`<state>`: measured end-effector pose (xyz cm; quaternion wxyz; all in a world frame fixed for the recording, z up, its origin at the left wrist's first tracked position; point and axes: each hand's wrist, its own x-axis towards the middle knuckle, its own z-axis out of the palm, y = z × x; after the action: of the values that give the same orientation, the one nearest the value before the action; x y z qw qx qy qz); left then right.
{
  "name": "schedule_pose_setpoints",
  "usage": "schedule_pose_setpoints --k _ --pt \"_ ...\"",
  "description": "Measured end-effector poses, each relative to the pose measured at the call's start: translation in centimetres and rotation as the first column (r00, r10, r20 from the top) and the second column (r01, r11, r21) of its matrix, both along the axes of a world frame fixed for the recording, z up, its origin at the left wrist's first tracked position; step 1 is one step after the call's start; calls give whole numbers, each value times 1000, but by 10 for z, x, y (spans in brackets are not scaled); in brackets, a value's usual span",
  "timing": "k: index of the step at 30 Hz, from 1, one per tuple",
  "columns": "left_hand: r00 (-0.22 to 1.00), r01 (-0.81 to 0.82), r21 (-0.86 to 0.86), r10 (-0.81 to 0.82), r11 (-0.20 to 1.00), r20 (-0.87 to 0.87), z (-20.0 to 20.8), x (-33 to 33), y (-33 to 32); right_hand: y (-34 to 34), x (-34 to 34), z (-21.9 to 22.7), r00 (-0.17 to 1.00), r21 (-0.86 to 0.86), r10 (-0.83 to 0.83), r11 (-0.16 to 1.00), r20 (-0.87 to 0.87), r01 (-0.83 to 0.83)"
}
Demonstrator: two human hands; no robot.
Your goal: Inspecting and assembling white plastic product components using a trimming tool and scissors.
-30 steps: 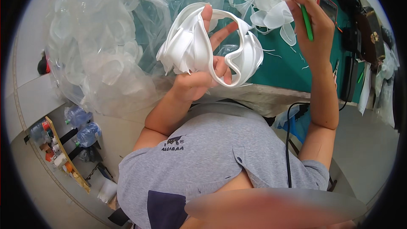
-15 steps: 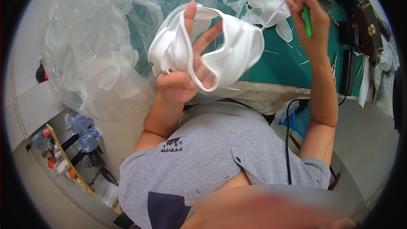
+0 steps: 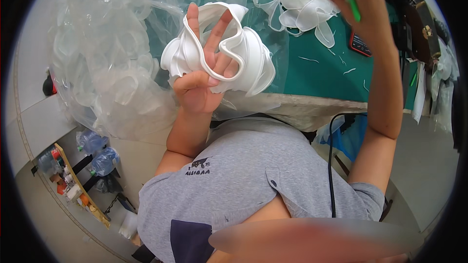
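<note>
My left hand (image 3: 199, 90) grips a bundle of white, curved, padded fabric pieces (image 3: 253, 61) with raised, piped edges. Its thumb presses the lower edge while two fingers stretch up through the opening between the pieces. To the right and farther off, my right hand (image 3: 369, 2) is curled around a slim green tool (image 3: 351, 3), whose tip I cannot make out. The fingertips of that hand are just right of a heap of white, leaf-shaped, sheer-looking pieces (image 3: 302, 12) with stitched edges.
A large clear plastic bag (image 3: 105, 75) full of translucent cup shapes covers the left side. Thread scraps (image 3: 308, 60) lie on the green tabletop (image 3: 312, 78). A dark phone with a red edge (image 3: 359, 44) rests under my right forearm. A black cable (image 3: 332, 165) hangs in front of me.
The white bundle in my left hand has moved left and looks narrower. My right hand has shifted up and away from the heap, with the green tool still in it.
</note>
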<state>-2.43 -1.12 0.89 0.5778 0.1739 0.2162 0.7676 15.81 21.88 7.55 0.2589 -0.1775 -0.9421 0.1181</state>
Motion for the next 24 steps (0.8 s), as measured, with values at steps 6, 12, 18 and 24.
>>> schedule_pose_setpoints --k 6,12,18,24 --pt "997 -68 -71 66 995 -35 4 4 0 -94 -8 -21 976 -624 217 760 -19 -181" --pt "993 -97 -69 91 993 -79 7 6 3 -110 -2 -35 983 -648 176 742 -55 -169" --pt "974 -225 -131 223 966 -31 14 8 -1 -36 29 -37 982 -331 -154 937 -108 111" --pt "999 3 112 -9 994 53 -12 -10 -10 43 33 -17 925 -225 -271 951 -267 214"
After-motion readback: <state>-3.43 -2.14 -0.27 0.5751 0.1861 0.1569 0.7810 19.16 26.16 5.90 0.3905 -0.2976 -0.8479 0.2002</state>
